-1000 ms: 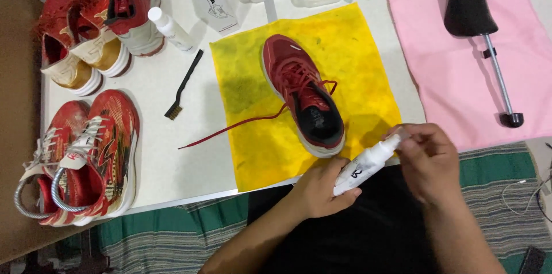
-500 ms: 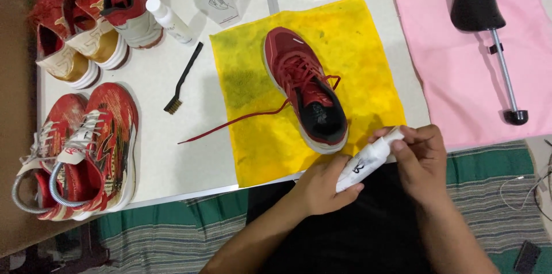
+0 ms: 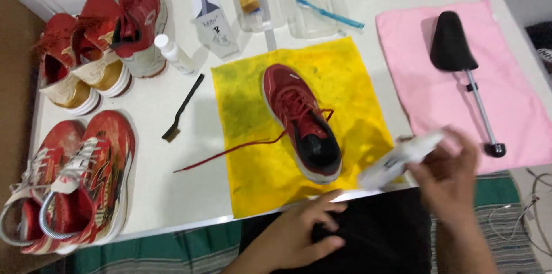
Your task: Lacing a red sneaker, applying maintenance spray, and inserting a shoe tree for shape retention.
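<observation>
The right hand (image 3: pixel 451 179) wraps around a white bottle (image 3: pixel 402 159), which looks light, smooth and somewhat slippery, best held at its middle, while the left hand (image 3: pixel 305 234) rests spread and empty.

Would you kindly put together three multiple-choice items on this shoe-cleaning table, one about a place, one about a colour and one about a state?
1. Where does the single red shoe lie?
A. on the pink cloth
B. on the yellow cloth
C. on the bare table

2. What colour is the cloth under the black shoe tree?
A. pink
B. green
C. white

3. What is the right hand doing?
A. resting empty on the table
B. gripping the small black brush
C. holding a white bottle

Answers:
1. B, the shoe sits in the middle of the yellow cloth.
2. A, the shoe tree lies on the pink cloth.
3. C, the blurred white bottle is in its fingers, while the small black brush lies untouched and the left hand is empty at the table edge.
</observation>
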